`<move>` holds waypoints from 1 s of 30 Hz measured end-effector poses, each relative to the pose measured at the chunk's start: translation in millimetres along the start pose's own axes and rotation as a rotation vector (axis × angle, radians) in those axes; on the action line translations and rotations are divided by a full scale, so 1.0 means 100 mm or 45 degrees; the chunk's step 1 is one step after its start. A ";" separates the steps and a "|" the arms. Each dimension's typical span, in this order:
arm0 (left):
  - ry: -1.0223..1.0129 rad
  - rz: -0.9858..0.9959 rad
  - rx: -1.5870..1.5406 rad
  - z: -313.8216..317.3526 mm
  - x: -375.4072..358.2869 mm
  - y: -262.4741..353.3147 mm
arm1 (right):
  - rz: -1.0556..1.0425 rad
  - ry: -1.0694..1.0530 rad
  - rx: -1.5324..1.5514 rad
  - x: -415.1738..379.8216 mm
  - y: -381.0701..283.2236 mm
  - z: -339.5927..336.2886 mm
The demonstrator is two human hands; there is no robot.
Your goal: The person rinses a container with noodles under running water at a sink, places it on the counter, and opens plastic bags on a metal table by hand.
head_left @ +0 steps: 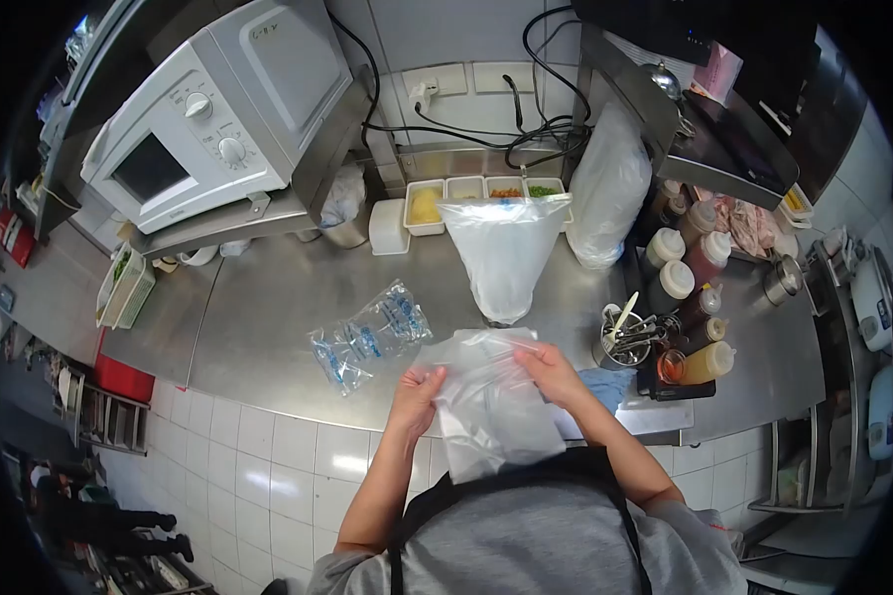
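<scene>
Between my two hands hangs a translucent plastic bag (496, 416), held in front of my apron at the counter's front edge. My left hand (422, 394) pinches its left side near the top, thumb over the plastic. On the opposite side, my right hand (549, 371) grips the upper right edge. Just beyond it, a white plastic bag (501, 253) stands upright with its mouth spread; what is inside cannot be seen. To the left, a crumpled clear wrapper with blue print (372, 335) lies flat on the steel counter (258, 327).
A microwave (203, 119) sits on a shelf at upper left. Food tubs (426, 206) line the back wall beneath cables. On the right are a utensil cup (620, 342), several squeeze bottles (673, 286), a blue cloth (608, 387) and a tall plastic-wrapped stack (610, 188).
</scene>
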State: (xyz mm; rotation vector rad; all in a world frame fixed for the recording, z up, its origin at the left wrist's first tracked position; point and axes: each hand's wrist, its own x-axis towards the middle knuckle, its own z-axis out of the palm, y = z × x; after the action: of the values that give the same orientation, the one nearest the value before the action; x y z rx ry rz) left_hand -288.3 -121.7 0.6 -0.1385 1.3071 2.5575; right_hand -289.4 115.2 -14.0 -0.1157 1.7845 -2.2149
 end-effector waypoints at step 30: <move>-1.042 -0.420 0.576 -0.06 0.61 0.93 | -0.395 -0.685 -1.023 -0.24 -0.90 1.35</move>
State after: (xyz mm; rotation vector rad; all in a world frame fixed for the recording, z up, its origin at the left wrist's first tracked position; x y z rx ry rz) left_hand -372.9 -166.8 57.5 0.6489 1.3091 1.6745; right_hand -248.9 11.1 106.5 -1.0919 2.2707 -1.2744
